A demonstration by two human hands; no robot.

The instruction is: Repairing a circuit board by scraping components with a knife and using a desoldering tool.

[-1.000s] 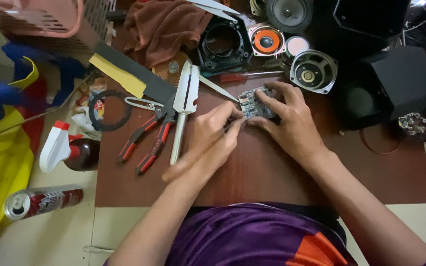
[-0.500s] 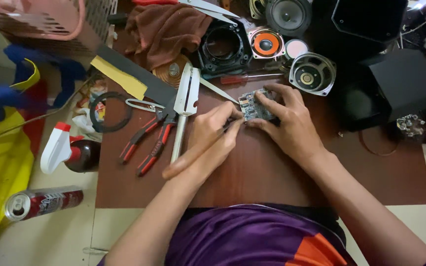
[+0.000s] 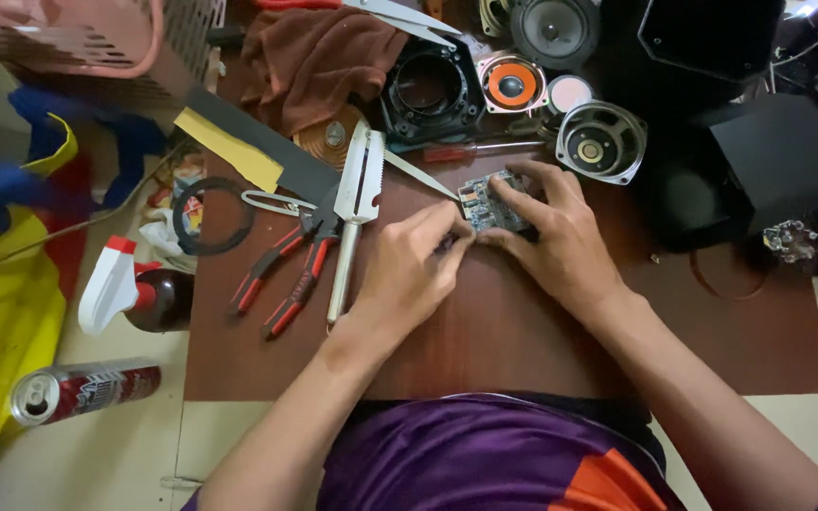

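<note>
A makeshift home electronics repair spot: a low brown desk (image 3: 523, 341) on a tiled floor, loose speaker drivers (image 3: 601, 142) and black speaker boxes (image 3: 769, 161) at upper right, red-handled pliers (image 3: 281, 274) centre left, a spray bottle (image 3: 120, 284) and can (image 3: 78, 388) at lower left.
</note>
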